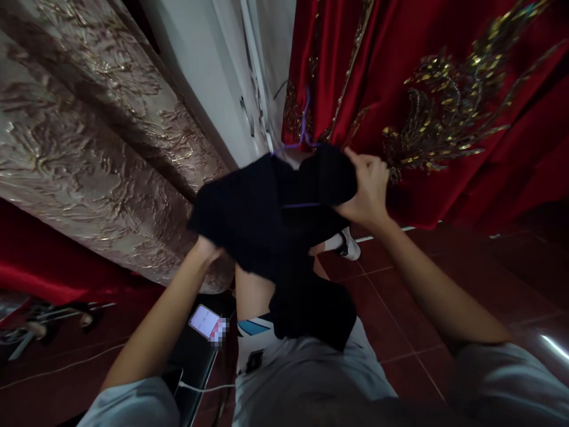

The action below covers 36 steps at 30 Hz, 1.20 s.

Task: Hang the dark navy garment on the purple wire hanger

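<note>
I hold a black cloth (267,219) up in front of me with both hands. My right hand (368,187) grips its upper right edge, fingers closed over the fabric. Most of my left hand (205,248) is hidden under the cloth's lower left part, only the wrist shows. A thin purple thread (304,127) runs up from the cloth's top edge. The cloth hangs down over my lap and leg.
A red garment with gold embroidery (444,101) hangs at the right. A beige patterned curtain (89,136) hangs at the left beside a white wall. A lit phone (205,321) with a cable lies on a dark seat by my leg. The floor is dark red tile (444,255).
</note>
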### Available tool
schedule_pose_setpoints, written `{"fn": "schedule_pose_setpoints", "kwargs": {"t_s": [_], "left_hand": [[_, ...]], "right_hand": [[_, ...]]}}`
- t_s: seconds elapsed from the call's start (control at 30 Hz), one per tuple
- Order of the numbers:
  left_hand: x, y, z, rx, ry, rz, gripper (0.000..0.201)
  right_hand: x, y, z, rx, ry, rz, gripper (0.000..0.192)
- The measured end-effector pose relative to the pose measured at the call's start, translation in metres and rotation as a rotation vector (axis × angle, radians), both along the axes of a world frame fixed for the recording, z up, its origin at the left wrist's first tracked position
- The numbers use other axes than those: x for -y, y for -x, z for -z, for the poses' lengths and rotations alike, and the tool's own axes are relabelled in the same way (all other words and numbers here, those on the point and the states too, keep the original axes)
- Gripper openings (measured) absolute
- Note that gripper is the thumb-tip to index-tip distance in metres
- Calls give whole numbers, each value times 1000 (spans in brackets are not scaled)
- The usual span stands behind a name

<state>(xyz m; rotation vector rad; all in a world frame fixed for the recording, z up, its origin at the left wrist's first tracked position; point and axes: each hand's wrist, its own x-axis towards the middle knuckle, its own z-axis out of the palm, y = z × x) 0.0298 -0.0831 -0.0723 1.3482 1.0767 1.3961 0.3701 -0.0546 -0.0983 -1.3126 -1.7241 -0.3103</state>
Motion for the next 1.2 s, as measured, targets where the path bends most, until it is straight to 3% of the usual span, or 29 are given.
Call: {"fn": "schedule_pose_setpoints", "kwargs": {"t_s": [0.13,0.23,0.4,0.57,0.7,0.8,0.9,1.0,1.13,1.2], "left_hand": [[-12,7,21,108,29,61,88],[-18,3,30,112,-71,-125,67],[-13,4,40,135,-88,-314,46],[-9,2,32,127,-76,-284,35],[-7,-3,26,136,-84,-281,39],[1,-2,32,154,-87,-324,41],[18,-1,46,204,8,-396,40],[40,-3,63,265,168,-478,33],[65,-18,86,325,247,-485,34],[73,-29,93,336,262,-455,38]], "right_hand": [[-9,1,-51,32,108,83,92],[-5,20,-77,118,147,45,91],[13,29,-77,125,139,40,93],[10,29,-78,51,120,101,93],[11,38,-86,127,99,-61,83],[21,33,-85,221,80,-191,82],[34,20,-77,243,53,-312,80],[45,23,-55,143,83,-418,77],[49,75,4,-368,93,-371,55],[49,111,41,-662,191,-331,44]]}}
